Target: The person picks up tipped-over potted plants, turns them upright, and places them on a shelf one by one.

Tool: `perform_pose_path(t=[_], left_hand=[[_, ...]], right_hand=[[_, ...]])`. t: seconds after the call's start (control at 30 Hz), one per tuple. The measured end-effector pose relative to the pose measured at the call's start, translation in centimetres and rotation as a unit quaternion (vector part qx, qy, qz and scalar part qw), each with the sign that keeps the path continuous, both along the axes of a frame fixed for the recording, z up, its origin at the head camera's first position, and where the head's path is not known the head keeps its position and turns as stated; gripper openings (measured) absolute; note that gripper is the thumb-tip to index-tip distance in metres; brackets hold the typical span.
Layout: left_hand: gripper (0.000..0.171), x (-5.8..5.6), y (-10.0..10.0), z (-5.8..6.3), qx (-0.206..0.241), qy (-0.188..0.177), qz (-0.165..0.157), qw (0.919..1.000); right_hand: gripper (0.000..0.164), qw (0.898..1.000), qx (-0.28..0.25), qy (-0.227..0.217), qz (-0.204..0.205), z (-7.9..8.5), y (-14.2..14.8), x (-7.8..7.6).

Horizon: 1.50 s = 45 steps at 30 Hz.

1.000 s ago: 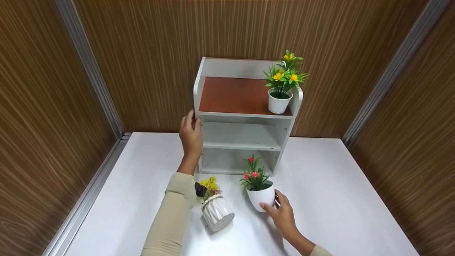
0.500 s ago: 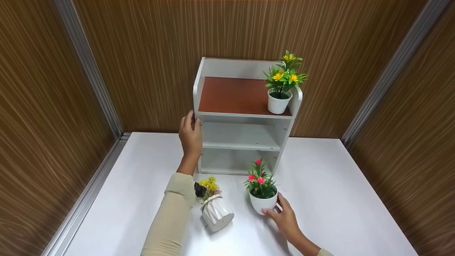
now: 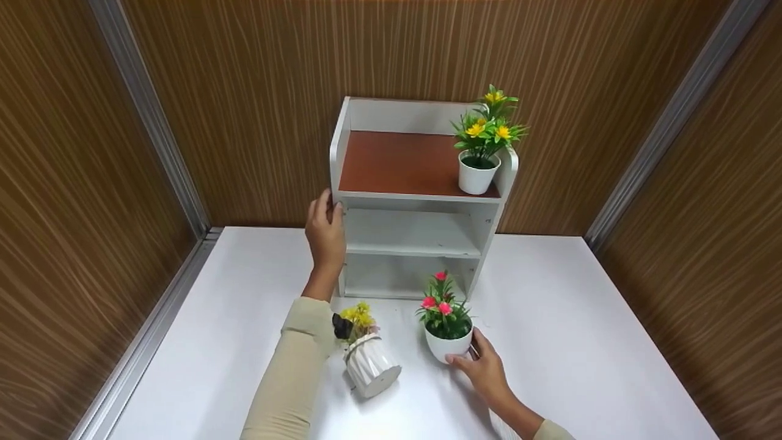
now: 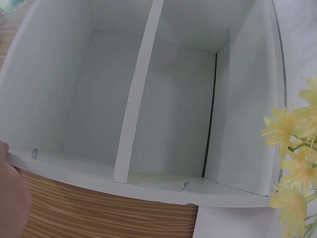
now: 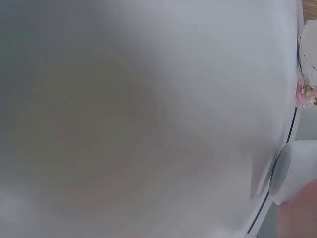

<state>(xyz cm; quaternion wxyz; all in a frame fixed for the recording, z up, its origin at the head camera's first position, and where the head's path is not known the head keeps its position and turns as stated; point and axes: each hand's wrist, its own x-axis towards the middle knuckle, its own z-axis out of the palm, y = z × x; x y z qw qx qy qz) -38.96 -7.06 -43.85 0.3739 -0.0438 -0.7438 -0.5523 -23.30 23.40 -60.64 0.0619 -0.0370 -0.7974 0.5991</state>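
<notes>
R hand [image 3: 487,371] pinches round white pot w/ pink flowers [image 3: 449,346], in front of 3-tier white shelf w/ brown top [image 3: 397,162]; L hand [image 3: 325,235] grips shelf's side. Step prob. positioning pot; next move needs firm R pinch, steady shelf.

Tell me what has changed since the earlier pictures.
The right hand has turned the pink-flowered pot: tipped leftward a second ago, it is now nearer upright, its flowers slightly further right. Nothing was newly grasped or let go. The left hand still holds the side of the shelf; the yellow-flowered pot on top and the ribbed pot lying on the table stayed put.
</notes>
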Motion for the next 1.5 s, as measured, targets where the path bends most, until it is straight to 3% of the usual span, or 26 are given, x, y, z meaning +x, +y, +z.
perform_pose_path(t=[0.23,0.87,1.0,1.23,1.5], left_hand=[[0.041,0.2,0.0,0.1,0.004,0.014,-0.009,0.9998],[0.04,0.1,-0.1,0.1,0.007,0.01,-0.01,0.9999],[0.04,0.1,0.0,0.1,0.008,0.013,-0.01,0.9998],[0.041,0.0,0.0,0.1,0.007,0.015,-0.01,0.9998],[0.04,0.0,0.0,-0.1,0.0,0.013,0.002,0.9999]], right_hand=[[0.099,1.0,-0.003,-0.02,0.013,-0.1,-0.2,-0.3],[0.088,1.0,0.012,0.004,0.017,-0.7,-0.3,0.1],[0.09,1.0,0.022,-0.006,0.015,-0.4,-0.2,0.4],[0.102,0.999,-0.022,-0.021,0.013,0.2,-0.1,1.1],[0.108,1.0,0.004,-0.008,0.006,0.3,0.2,0.8]])
